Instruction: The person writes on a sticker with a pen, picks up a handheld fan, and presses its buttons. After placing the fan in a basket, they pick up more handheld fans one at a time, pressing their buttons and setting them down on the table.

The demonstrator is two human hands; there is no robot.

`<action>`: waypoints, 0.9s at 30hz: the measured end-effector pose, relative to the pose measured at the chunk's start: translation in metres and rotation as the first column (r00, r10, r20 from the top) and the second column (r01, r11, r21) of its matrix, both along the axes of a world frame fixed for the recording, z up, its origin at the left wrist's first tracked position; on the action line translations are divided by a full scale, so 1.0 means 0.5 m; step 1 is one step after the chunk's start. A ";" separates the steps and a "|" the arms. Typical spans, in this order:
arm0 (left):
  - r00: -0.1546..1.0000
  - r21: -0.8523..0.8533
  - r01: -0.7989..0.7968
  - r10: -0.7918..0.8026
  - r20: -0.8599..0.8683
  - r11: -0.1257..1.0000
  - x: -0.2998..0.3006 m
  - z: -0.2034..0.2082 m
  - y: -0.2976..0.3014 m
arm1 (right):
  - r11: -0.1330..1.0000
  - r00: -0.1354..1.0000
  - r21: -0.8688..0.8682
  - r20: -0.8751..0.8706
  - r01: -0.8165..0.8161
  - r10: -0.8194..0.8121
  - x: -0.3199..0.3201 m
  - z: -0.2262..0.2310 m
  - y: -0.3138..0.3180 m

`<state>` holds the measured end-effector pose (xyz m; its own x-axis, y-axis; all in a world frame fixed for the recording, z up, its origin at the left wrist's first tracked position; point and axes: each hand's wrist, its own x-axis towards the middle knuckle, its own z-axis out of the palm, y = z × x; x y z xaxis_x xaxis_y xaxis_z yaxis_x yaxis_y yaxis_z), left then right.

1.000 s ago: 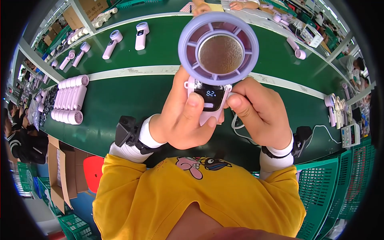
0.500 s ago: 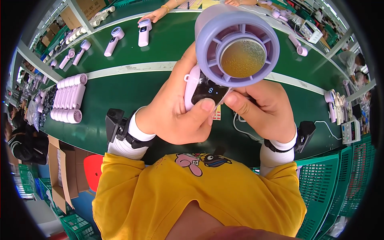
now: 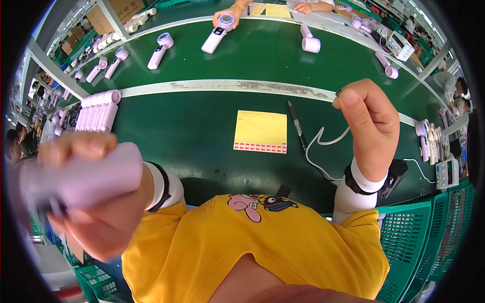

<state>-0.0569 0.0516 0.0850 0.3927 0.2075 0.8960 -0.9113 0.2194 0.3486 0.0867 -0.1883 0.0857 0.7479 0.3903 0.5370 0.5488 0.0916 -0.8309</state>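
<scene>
At the lower left, my left hand [image 3: 101, 222] is closed round a pale purple handheld fan [image 3: 103, 177], smeared by motion; its handle points right and its head is blurred. My right hand [image 3: 371, 118] is raised at the right with thumb and forefinger pinched together. A small dark tip shows between those fingertips, too small to name. Beneath that hand a white cable [image 3: 319, 169] curls on the green bench; its upper end disappears behind the hand. Between my hands lie a yellow paper pad [image 3: 260, 129] with a row of red arrows and a dark pen [image 3: 297, 125].
Stacked purple fans [image 3: 98, 113] stand at the bench's left. Beyond a pale rail [image 3: 227, 87], several fans lie spaced along a green belt [image 3: 262, 55]; a co-worker's hand [image 3: 233, 12] touches one. At right are a white meter box [image 3: 447, 173] and green crates [image 3: 404, 237].
My left hand has swung down and left with the fan. The right hand has come off it and moved up and right. Fans on the belt have shifted right, and another has come into sight.
</scene>
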 end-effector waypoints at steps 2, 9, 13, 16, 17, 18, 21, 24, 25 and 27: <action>0.974 -0.058 0.136 -0.144 -0.173 0.989 0.007 0.004 0.021 | 0.998 0.993 0.008 0.108 0.055 -0.055 0.007 -0.007 -0.007; 0.738 0.029 0.101 -0.055 -0.673 0.994 0.260 -0.057 0.053 | 0.936 0.924 0.231 0.216 0.266 -0.316 0.021 0.010 -0.090; 0.433 -0.080 0.303 -0.212 -0.876 0.950 0.487 -0.192 0.100 | 0.933 0.938 0.338 0.267 0.126 -0.223 0.004 0.017 -0.154; 0.440 0.375 0.127 0.287 -0.851 0.918 0.679 -0.297 0.109 | 0.938 0.942 0.328 0.268 0.109 -0.204 -0.002 0.023 -0.168; 0.368 0.565 0.002 0.524 -0.768 0.825 0.719 -0.308 0.090 | 0.956 0.930 0.279 0.319 0.093 -0.183 -0.003 0.020 -0.171; 0.368 0.562 0.002 0.522 -0.770 0.827 0.743 -0.317 0.085 | 0.970 0.917 0.232 0.369 0.066 -0.151 -0.004 0.018 -0.173; 0.022 0.956 -0.236 0.985 -0.172 0.172 0.795 -0.359 0.086 | 0.989 0.891 0.144 0.445 0.028 -0.090 0.017 0.005 -0.173; 0.166 0.884 -0.051 0.877 -0.451 0.465 0.770 -0.324 0.108 | 0.998 0.878 0.065 0.479 -0.026 -0.008 0.030 -0.001 -0.176; 0.212 0.812 0.028 0.790 -0.575 0.583 0.760 -0.310 0.131 | 0.998 0.887 0.062 0.460 0.005 -0.033 0.033 -0.003 -0.172; 0.080 0.919 -0.290 0.963 -0.256 0.269 0.759 -0.346 0.186 | 0.997 0.904 0.056 0.422 0.057 -0.076 0.031 -0.009 -0.157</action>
